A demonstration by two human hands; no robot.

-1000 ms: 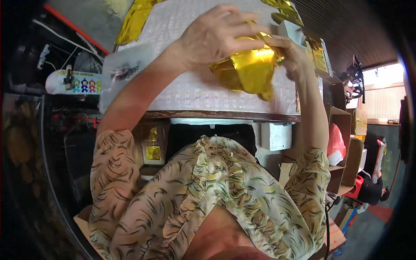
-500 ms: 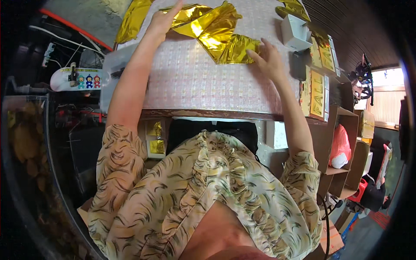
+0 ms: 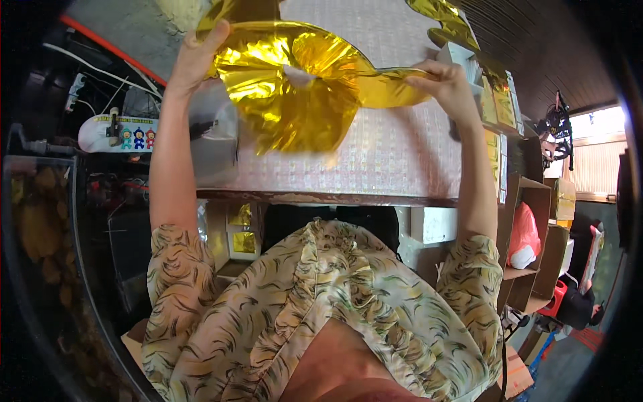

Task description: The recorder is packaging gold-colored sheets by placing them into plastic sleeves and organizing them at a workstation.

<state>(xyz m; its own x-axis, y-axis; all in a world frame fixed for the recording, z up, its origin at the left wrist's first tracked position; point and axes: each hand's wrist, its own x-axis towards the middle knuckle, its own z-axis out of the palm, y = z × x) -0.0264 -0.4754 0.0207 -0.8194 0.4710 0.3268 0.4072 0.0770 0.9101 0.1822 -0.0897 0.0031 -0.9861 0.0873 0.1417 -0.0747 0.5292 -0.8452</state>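
Observation:
A flat, crinkled gold foil balloon (image 3: 295,124) with a small hole near its middle is stretched between my hands above the table. My left hand (image 3: 195,59) pinches its left end, thumb on top. Its narrow right end is gripped by my right hand (image 3: 447,87), thumb against fingers. The balloon's broad lower part hangs toward me, over the patterned tablecloth (image 3: 395,157). More gold foil (image 3: 234,10) lies beyond my left hand, partly cut off by the picture's upper edge.
Another gold foil piece (image 3: 447,19) lies at the far right, by an open white box (image 3: 457,55). Flat yellow packages (image 3: 504,110) line the right edge. A clear plastic box (image 3: 216,151) sits left, beside a skateboard (image 3: 117,134). Cardboard boxes (image 3: 522,234) stand right of the table.
The foil has been lifted and spread wide, its broad part now nearer me. My left hand moved left, and my right hand moved right and went from open to closed on the foil.

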